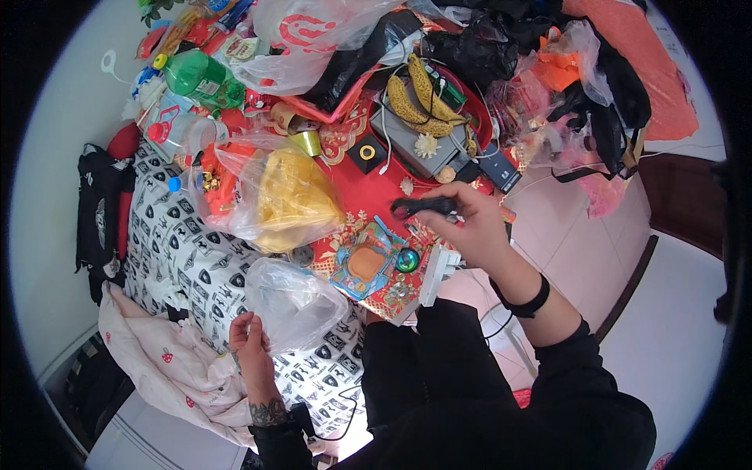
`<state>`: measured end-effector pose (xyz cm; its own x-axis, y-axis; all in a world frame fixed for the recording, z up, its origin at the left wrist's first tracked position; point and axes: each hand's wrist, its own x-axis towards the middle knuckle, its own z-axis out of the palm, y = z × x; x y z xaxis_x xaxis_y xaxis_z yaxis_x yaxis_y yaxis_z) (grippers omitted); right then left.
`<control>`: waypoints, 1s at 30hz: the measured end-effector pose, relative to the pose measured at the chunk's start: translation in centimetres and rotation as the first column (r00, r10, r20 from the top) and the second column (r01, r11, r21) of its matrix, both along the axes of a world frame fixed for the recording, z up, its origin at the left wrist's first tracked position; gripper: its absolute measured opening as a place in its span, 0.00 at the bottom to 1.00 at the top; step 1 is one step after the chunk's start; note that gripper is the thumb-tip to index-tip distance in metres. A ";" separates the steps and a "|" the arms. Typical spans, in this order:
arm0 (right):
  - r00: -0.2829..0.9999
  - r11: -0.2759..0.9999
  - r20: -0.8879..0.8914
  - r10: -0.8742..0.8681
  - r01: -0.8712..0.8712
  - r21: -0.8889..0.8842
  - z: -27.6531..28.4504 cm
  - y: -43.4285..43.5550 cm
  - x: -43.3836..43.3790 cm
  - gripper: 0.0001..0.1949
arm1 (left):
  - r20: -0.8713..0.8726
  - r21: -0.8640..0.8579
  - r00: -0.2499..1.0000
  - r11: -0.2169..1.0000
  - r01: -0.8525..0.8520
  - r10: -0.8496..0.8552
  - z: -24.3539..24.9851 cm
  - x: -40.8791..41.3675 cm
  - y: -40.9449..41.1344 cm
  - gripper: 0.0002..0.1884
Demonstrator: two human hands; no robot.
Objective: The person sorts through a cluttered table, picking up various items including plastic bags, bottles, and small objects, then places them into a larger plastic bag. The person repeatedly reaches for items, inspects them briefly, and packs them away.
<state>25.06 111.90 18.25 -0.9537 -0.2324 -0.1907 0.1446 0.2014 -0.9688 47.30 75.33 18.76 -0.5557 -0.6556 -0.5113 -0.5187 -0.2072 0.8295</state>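
My right hand (473, 220) is over the near right part of the red-covered table, its fingers closed on a bundled black cable (424, 205). Below it lie a white power strip (436, 275), a green-blue glossy round object (407, 259) and a blue cartoon-shaped packet (364, 264). At the lower left, my left hand (251, 343) touches the edge of a clear plastic bag (296, 305) on the patterned bed sheet. A clear bag with yellow plastic (296, 202) in it sits further up, between the bed and the table.
Bananas (411, 106) lie on a grey box in a red basket, among cables. A green bottle (197, 76) and plastic bags (317, 35) crowd the far side. More bags (529, 88) are heaped at the right. A pink blanket (176, 370) lies at the lower left.
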 end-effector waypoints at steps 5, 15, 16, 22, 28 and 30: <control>0.733 0.773 0.246 -0.634 0.606 0.188 -8.2 9.2 1.4 0.15 | 0.041 0.001 0.998 0.999 -0.054 0.054 0.3 1.9 0.1 0.06; 0.664 0.838 0.574 -0.480 0.540 0.077 -23.4 13.1 3.3 0.20 | 0.000 0.028 0.999 0.999 -0.039 0.039 0.1 2.3 -0.1 0.05; 0.658 0.827 0.560 -0.503 0.556 0.088 -21.9 11.4 3.0 0.21 | 0.037 0.035 0.996 0.996 -0.080 0.079 0.3 2.9 -0.2 0.06; 0.777 0.881 0.462 -0.427 0.473 0.018 -21.3 14.0 6.0 0.26 | 0.018 -0.024 0.995 0.995 -0.097 0.097 1.0 3.7 0.1 0.10; 0.754 0.782 0.229 -0.616 0.549 0.296 -19.9 15.2 6.7 0.17 | 0.101 0.035 0.985 0.989 -0.146 0.142 3.1 6.6 -2.3 0.10; 0.714 0.709 0.135 -0.687 0.618 0.340 -18.9 13.8 7.0 0.14 | 0.092 0.073 0.989 0.990 -0.122 0.115 4.8 7.7 -3.9 0.09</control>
